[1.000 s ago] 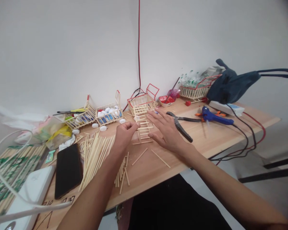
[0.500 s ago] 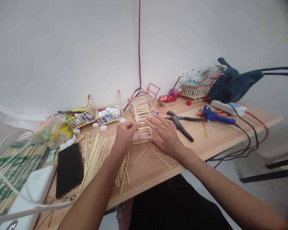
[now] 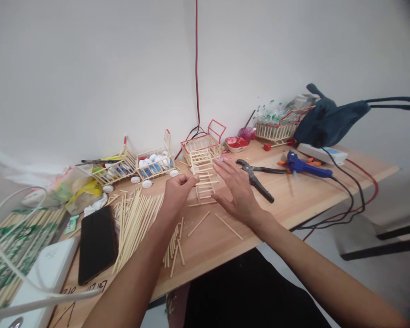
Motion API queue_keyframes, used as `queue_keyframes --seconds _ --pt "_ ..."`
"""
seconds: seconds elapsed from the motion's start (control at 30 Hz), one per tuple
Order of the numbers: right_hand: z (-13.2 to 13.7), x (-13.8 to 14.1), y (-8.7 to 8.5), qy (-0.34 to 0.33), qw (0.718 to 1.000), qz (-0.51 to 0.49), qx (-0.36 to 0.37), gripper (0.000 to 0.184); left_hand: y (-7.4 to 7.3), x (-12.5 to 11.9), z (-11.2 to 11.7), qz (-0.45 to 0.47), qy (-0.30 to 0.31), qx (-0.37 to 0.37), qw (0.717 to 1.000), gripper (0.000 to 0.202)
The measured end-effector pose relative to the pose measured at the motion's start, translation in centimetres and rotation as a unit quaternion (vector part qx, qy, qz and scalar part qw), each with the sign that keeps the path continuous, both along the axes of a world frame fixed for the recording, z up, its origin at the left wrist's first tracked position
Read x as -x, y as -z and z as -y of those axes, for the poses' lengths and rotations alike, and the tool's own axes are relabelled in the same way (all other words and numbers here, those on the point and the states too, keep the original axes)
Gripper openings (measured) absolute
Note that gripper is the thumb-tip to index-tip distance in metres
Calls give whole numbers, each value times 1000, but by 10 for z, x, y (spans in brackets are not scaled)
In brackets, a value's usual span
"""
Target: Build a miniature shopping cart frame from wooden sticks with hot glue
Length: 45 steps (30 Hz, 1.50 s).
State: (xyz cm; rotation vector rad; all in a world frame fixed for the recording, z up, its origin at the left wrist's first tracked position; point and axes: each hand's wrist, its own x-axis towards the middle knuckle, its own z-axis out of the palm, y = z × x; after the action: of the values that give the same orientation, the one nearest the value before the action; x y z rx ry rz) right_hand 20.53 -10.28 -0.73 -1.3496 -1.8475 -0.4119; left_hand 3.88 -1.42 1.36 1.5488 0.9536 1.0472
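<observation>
Left grip pressed together beside stick frame, right grip spread, open tabletop along near edge

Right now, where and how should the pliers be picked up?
Probably take the pliers by the thick black handle, right hand coming from the near side: their head points left, while this handle slants toward the person, away from the glue gun.

Too small to tell what, if anything, the left hand pinches; the white device at near left is cut off.
</observation>
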Motion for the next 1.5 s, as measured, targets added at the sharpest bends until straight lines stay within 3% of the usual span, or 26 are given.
queue_keyframes --seconds 0.43,0.6,0.77,0.97,1.07,1.27,1.5 --pt "-1 -1 3 -5 999 18 35 53 4 -1 -3 11 0 11 1000 25" --pt "-1 -3 -1 -29 996 -80 7 50 5 0 -4 15 -2 9 1000 25" --pt "-16 -18 -16 -14 957 -285 50 36 6 0 -4 9 2 9 1000 24" --pt "-55 -33 -24 -20 900 -371 228 46 5 0 -4 10 -1 2 1000 25" --pt "-66 -28 -24 -41 868 -409 279 46 6 0 -5 10 -3 3 1000 25" --pt "-72 -19 -20 -98 817 -481 302 45 9 0 -8 4 -5 9 1000 25" --pt "-77 -18 -14 -119 816 -495 276 40 9 -1 -8 10 2 11 1000 26"
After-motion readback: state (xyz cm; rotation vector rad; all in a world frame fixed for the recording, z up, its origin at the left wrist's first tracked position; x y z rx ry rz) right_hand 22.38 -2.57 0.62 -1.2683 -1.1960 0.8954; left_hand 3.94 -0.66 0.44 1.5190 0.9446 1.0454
